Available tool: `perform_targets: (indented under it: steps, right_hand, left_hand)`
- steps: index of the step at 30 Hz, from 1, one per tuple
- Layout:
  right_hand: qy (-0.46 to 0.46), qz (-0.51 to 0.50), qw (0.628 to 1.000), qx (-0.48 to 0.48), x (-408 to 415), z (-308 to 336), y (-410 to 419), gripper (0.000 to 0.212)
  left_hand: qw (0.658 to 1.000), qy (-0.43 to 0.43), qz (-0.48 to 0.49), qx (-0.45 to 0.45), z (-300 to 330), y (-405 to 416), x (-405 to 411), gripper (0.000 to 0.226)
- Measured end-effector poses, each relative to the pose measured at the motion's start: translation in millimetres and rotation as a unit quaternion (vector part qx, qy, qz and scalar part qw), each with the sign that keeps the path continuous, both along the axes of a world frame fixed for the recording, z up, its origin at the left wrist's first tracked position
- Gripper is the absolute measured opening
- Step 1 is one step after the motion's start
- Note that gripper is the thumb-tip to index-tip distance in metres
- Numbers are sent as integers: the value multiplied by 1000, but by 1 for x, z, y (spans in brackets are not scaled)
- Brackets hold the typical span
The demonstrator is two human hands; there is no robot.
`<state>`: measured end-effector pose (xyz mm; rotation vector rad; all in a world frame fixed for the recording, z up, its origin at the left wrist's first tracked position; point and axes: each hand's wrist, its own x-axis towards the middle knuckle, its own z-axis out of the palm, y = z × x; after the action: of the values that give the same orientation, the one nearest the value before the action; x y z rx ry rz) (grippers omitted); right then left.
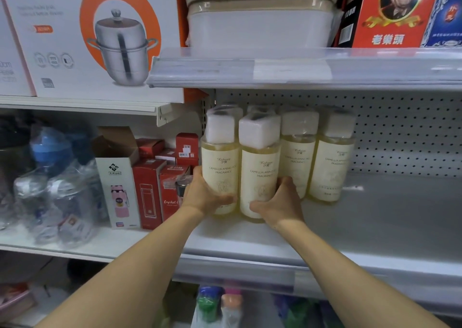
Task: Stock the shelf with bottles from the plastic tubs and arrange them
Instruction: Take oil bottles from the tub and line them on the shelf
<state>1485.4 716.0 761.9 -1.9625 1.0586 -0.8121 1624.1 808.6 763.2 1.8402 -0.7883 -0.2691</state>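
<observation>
Several pale yellow bottles with white square caps and cream labels stand at the left end of the grey shelf (375, 217). My left hand (203, 192) wraps the base of the front left bottle (220, 170). My right hand (280, 202) grips the base of the front bottle beside it (260, 175). Both bottles stand upright, side by side. Behind and to the right stand two more bottles (298, 152) (330, 167), with further caps partly hidden at the back.
The shelf right of the bottles is bare, backed by a perforated panel (405, 132). An upper shelf edge (300, 70) hangs close above the caps. Red boxes (150, 190) and wrapped plastic bottles (57, 182) fill the left bay. Coloured bottles (220, 305) stand below.
</observation>
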Motion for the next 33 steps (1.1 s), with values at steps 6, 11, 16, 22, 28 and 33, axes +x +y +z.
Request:
perform_targets:
  steps: [6, 11, 16, 22, 28, 33]
  right_hand:
    - [138, 23, 989, -48, -10, 2, 2, 76]
    - [227, 35, 959, -163, -33, 2, 13, 72]
    - [247, 82, 931, -257, -59, 6, 22, 70]
    - [247, 152, 919, -268, -79, 15, 42, 75]
    - [235, 185, 908, -294, -95, 15, 68, 76]
    - [225, 211, 908, -283, -104, 1, 94, 78]
  left_hand:
    - [998, -15, 9, 66, 5, 8, -8, 85]
    - [988, -28, 23, 149, 3, 29, -19, 82]
    - [972, -98, 86, 198, 4, 54, -45, 81]
    - [952, -149, 135, 229, 8, 88, -76, 74]
    - [944, -159, 141, 250, 2, 126, -103, 73]
    - [945, -133, 139, 263, -16, 158, -121, 69]
